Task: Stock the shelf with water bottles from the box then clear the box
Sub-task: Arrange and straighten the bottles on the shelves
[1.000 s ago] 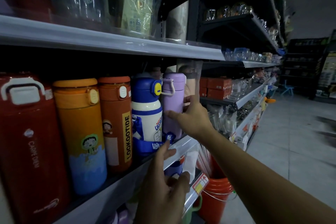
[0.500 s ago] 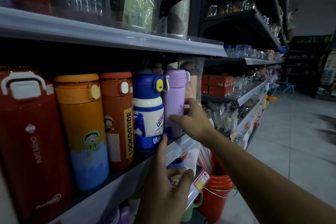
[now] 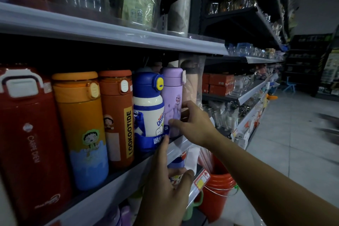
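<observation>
Right hand (image 3: pixel 194 124) — grasping the purple bottle (image 3: pixel 173 93) low on its body, my thumb on the printed front and my fingers curled round its right side. Left hand (image 3: pixel 165 185) — released and holding nothing. My index finger points straight up, its tip touching the base strap of the blue bottle (image 3: pixel 148 108).

Surface: a metal shelf (image 3: pixel 179 146) with a grey front rail, running away to the right down a dim shop aisle. The purple bottle stands upright on it near the front edge, just beside the blue bottle on its left and a bagged bottle (image 3: pixel 190 86) on its right. An upper shelf (image 3: pixel 110 33) carries goods wrapped in clear plastic. The rail of the shelf below bears a red and yellow tag (image 3: pixel 201 180). The floor (image 3: pixel 293 134) is pale tile.

Count, front row, left to right: six bottles. They are the red bottle (image 3: pixel 27 143), the yellow bottle (image 3: pixel 80 124) with a blue foot, the orange bottle (image 3: pixel 117 115) lettered LOOKOOTIDE, then blue, purple and bagged. Lids of others show behind the row; I cannot count them. Orange buckets (image 3: pixel 218 187), nested in one stack, stand on the floor below my right forearm, their number unclear. The next bay holds red boxes (image 3: pixel 218 82) and glass mugs (image 3: pixel 242 82), too small to count.
</observation>
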{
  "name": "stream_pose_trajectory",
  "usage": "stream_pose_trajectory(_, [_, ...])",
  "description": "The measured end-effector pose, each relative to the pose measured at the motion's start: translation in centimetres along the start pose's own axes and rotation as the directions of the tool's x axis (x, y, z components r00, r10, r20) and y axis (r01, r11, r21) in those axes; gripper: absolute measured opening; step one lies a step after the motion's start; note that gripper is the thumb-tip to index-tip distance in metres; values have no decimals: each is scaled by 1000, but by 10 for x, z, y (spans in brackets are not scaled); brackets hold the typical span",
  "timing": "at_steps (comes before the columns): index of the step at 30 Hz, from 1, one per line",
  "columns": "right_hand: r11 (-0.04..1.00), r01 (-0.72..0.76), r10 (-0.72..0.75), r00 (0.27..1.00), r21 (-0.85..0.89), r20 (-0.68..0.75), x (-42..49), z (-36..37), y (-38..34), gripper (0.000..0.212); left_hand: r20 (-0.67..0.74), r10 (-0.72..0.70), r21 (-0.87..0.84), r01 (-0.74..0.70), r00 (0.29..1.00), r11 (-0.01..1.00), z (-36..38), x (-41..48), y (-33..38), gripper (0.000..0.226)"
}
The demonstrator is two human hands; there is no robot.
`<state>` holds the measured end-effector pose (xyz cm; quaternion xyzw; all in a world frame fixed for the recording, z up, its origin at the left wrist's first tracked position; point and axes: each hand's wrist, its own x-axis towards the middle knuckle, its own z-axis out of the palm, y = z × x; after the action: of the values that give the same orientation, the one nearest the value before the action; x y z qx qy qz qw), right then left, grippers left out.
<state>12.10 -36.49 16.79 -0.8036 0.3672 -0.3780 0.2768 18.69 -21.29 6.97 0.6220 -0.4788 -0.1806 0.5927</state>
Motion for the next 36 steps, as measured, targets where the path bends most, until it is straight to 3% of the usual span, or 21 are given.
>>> stream_pose_trajectory(5, [998, 38, -40, 998, 41, 56, -2, 1, 3, 63, -22, 26, 24, -26, 999, 999, 2, 0, -1, 101])
stream_pose_trajectory(16, [991, 116, -123, 987, 67, 104, 5, 0, 13, 52, -4, 21, -9, -21, 1000, 1000, 2, -2, 6, 98])
stream_pose_trajectory(26, [990, 86, -104, 980, 110, 170, 6, 0, 18, 51, 15, 12, -35, -11, 1000, 999, -1, -5, 11, 94])
stream_pose_trajectory(31, [987, 25, -60, 975, 158, 216, 5, -2, 16, 58, 55, 28, 34, -30, 998, 999, 2, -9, 21, 96])
stream_pose_trajectory(33, [975, -34, -5, 985, 221, 170, 6, -6, 17, 57, 88, 35, 61, -40, 996, 997, 7, -6, 32, 91])
stream_pose_trajectory(36, [960, -67, 81, 996, 273, -41, 13, -20, 22, 36, 121, 91, 61, -99, 988, 993, 14, 6, 48, 75])
